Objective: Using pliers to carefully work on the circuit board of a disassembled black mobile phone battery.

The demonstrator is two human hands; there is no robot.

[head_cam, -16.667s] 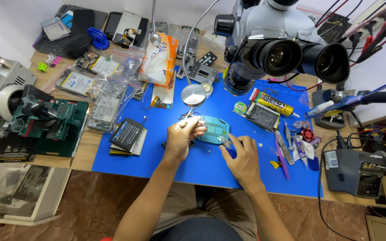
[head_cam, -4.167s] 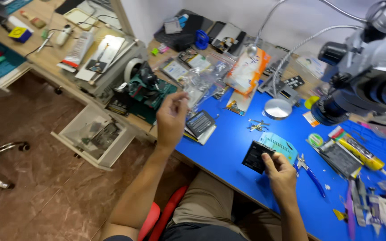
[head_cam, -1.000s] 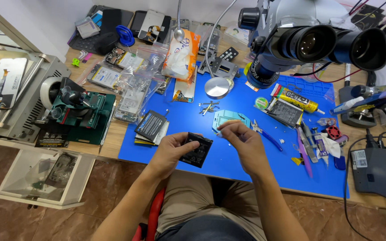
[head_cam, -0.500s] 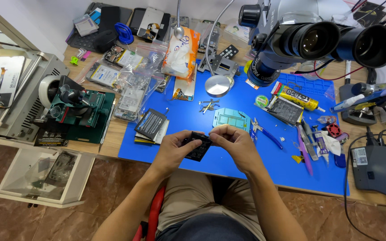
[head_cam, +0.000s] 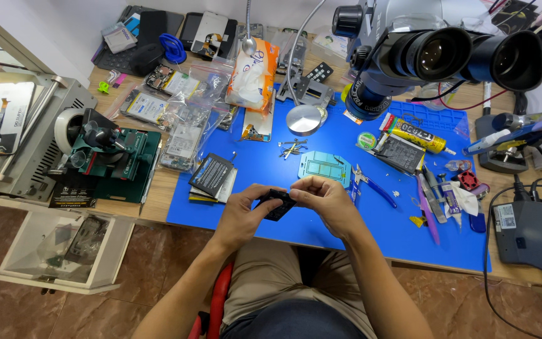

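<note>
A small flat black part [head_cam: 278,204] is held between both hands above the front of the blue work mat [head_cam: 265,160]. My left hand [head_cam: 243,212] grips its left side from below. My right hand [head_cam: 324,199] pinches its right edge with the fingertips. Just beyond the hands a light teal phone frame [head_cam: 324,167] lies flat on the mat, with tweezers [head_cam: 291,147] behind it. Blue-handled pliers [head_cam: 369,182] lie to the right of my right hand.
A large microscope [head_cam: 434,53] hangs over the back right. A stack of dark phone parts [head_cam: 212,177] sits left of the hands. A green clamp machine [head_cam: 111,160] stands at far left. Tools, glue tubes [head_cam: 415,132] and a soldering station [head_cam: 531,232] crowd the right.
Over the last second my hands have closed together on the black part and drawn it slightly toward me. Earlier, my left hand was raised off to the left with the part in the right.
</note>
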